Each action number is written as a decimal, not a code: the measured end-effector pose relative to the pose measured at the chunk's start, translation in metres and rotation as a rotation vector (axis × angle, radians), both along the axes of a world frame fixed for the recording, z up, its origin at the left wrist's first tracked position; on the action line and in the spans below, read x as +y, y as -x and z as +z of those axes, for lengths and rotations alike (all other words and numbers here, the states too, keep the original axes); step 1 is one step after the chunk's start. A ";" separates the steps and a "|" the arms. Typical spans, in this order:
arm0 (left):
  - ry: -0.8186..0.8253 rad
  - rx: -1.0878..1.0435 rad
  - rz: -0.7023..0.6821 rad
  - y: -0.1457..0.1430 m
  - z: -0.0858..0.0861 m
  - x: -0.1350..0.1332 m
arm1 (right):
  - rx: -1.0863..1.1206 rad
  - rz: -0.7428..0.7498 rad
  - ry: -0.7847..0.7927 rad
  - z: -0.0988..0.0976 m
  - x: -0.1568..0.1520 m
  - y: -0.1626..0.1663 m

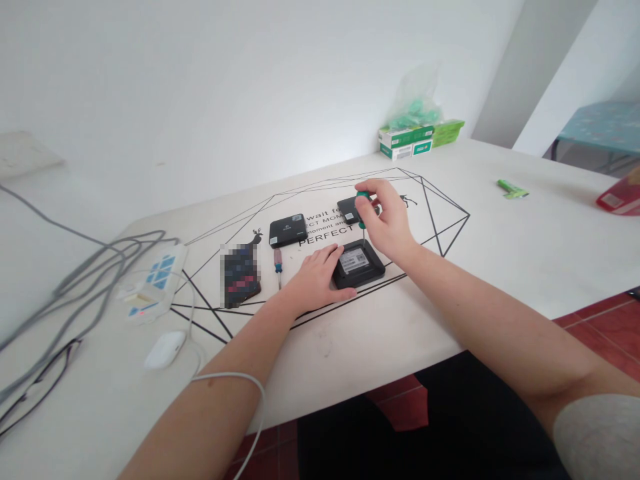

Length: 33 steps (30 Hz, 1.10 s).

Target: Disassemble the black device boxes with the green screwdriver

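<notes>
Cable [235, 377] crosses left forearm [235, 333]; blue screwdriver [277, 265] lies beside left hand [315, 277].

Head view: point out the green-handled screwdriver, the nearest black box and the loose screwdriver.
green-handled screwdriver [362, 196], head view, handle.
black box [361, 264], head view, top label.
loose screwdriver [278, 266], head view, blue grip.

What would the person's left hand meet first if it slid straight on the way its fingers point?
The left hand would press at once into the labelled black box; its fingertips seem to touch that box's left side.
</notes>
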State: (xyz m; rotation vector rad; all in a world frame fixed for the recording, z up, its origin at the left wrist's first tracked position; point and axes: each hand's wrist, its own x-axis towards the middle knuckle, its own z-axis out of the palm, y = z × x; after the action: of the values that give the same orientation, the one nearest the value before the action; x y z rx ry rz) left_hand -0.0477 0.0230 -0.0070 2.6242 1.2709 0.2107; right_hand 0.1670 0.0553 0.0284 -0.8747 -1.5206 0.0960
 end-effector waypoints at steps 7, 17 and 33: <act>0.003 0.023 -0.003 0.001 0.000 0.001 | -0.024 -0.023 0.002 -0.002 0.004 0.000; 0.005 0.003 0.002 0.000 0.000 0.000 | 0.025 0.000 0.046 -0.004 0.003 0.002; 0.008 -0.006 -0.001 0.000 0.000 -0.001 | 0.039 -0.015 0.021 -0.002 0.000 0.002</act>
State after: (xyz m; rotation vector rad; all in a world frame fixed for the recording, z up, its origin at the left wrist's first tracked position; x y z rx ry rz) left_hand -0.0478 0.0224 -0.0072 2.6151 1.2660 0.2129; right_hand 0.1650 0.0552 0.0268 -0.8959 -1.4791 0.1180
